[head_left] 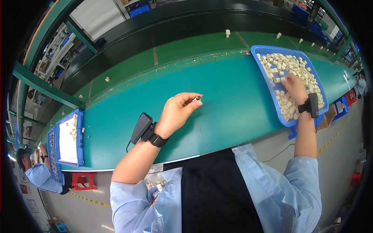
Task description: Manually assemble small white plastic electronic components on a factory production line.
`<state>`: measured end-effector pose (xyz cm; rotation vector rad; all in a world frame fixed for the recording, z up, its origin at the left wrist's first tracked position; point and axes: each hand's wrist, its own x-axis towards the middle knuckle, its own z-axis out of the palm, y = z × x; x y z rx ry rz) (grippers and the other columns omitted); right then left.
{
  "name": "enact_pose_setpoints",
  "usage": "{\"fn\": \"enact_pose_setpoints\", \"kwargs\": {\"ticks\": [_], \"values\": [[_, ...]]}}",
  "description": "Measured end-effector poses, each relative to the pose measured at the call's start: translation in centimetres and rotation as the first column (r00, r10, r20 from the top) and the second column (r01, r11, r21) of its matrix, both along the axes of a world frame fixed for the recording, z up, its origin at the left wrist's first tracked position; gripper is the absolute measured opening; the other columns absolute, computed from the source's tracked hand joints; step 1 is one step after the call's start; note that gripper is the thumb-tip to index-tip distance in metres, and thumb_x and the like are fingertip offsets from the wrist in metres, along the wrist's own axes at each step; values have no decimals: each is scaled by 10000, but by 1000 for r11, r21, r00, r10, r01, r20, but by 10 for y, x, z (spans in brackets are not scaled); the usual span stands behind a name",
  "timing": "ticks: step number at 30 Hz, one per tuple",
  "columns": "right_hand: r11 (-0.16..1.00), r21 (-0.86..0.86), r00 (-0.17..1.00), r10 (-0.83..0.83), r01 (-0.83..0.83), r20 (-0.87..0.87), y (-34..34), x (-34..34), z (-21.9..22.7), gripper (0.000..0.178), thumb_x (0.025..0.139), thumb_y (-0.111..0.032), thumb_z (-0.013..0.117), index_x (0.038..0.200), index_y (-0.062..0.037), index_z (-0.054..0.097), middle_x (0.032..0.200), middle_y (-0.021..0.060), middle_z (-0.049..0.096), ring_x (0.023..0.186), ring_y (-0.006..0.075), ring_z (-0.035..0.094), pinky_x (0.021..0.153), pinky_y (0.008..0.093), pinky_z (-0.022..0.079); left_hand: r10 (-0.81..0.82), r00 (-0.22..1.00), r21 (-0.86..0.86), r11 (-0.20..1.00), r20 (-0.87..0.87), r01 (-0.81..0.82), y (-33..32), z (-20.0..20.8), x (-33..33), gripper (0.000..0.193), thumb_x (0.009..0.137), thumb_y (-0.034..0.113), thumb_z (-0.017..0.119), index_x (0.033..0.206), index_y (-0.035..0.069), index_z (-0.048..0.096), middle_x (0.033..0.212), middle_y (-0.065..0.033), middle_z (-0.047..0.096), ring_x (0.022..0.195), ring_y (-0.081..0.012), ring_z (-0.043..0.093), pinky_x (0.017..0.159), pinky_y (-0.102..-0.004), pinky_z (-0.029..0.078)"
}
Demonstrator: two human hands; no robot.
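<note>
Over the middle of the green work surface (233, 116), my left hand (176, 112) is closed in a pinch. Between its thumb and forefinger sits a small part with a dark metallic look (197, 99); its exact kind is too small to tell. My right hand (296, 90) reaches into a blue tray (282, 115) on the right, which holds many small cream-coloured cylindrical pieces (289, 64). Its thumb and fingers are closed on one cream cylindrical piece (283, 79) near the middle of the tray. Each wrist wears a black strapped device.
At the left end stands another blue tray (81, 136) with a white lining and some cream pieces. Beside it is a narrower blue tray (54, 163) of small parts, near a seated person (42, 174). Single cream pieces (228, 33) stand spaced along the green strip beyond.
</note>
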<state>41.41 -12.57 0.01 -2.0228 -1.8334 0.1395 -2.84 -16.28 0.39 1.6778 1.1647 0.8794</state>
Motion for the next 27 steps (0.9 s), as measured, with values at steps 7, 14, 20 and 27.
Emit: {"fn": "enact_pose_setpoints", "kwargs": {"ticks": [7,14,20,27], "values": [[986,149,964,-35,76,-265,-2,-17,6,231,822,-181,601,940,16,569,747,70,595,663,150,564,613,269,446,-16,999,24,1000,-38,17,-23,7,8,259,807,179,641,1032,51,634,839,-68,597,750,-137,554,682,-245,449],[930,235,607,364,-284,-706,-46,-103,30,150,874,-129,515,987,-38,555,841,-20,549,695,28,465,614,161,375,15,995,117,993,94,-26,-43,9,21,251,765,101,673,1008,49,640,832,-64,596,724,-140,554,659,-250,460],[808,233,450,513,-542,-731,-86,-202,42,163,847,-55,563,999,2,556,848,14,575,794,71,538,685,199,440,44,996,309,949,77,-65,-59,16,25,244,709,54,706,943,39,638,850,-68,608,752,-177,579,655,-275,469],[706,349,66,488,-617,-870,-85,-229,26,254,832,-15,553,1076,27,494,989,84,568,888,124,552,750,241,455,129,992,516,850,-12,-104,-65,17,20,245,675,52,720,900,34,625,841,-80,615,771,-239,580,696,-320,461]]}}
